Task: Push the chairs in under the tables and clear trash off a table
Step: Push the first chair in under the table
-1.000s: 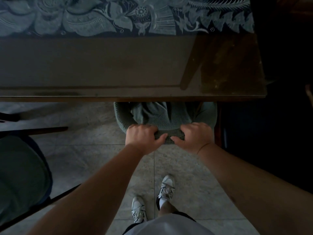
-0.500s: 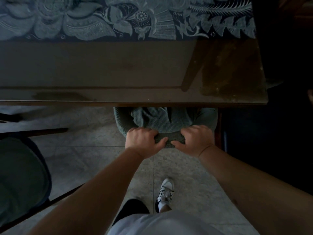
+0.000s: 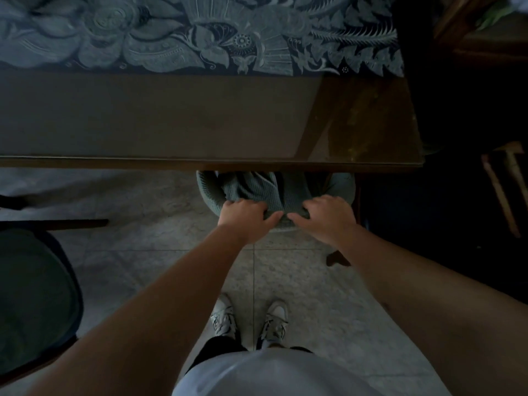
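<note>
A chair [image 3: 208, 192] with a green back, a green knitted cloth draped over it, stands mostly under the near edge of the brown glass-topped table [image 3: 160, 121]. My left hand [image 3: 245, 218] grips the top of the chair back on the left. My right hand [image 3: 328, 217] rests on the same chair back on the right, its fingers looser and partly spread. The chair's seat is hidden beneath the tabletop. One dark chair foot [image 3: 337, 258] shows on the floor below my right wrist.
A second chair with a dark green seat [image 3: 31, 295] stands pulled out at the left. A blue floral cloth [image 3: 200, 35] covers the far part of the table. Dark furniture [image 3: 471, 81] fills the right side. My two white shoes [image 3: 248, 321] stand on grey floor tiles.
The chair has slid a little further under the table. My feet have come together side by side. My right hand's fingers have loosened on the chair back.
</note>
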